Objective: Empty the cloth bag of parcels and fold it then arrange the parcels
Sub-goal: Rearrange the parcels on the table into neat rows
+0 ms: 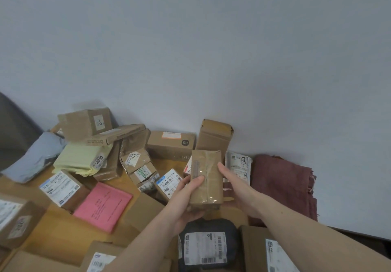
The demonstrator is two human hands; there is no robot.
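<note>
While my left hand point(186, 195) grips the taped brown parcel point(206, 178), thumb curled over its face, my right hand point(234, 185) lies against its side. Right fingers look straight. The folded maroon cloth bag point(283, 182) lies just beside.

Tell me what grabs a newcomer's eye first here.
Both hands hold a taped brown parcel upright at centre, the left hand gripping it, the right hand flat against it. A pink mailer lies left on the wooden table; the folded maroon cloth bag sits right, by the wall.
</note>
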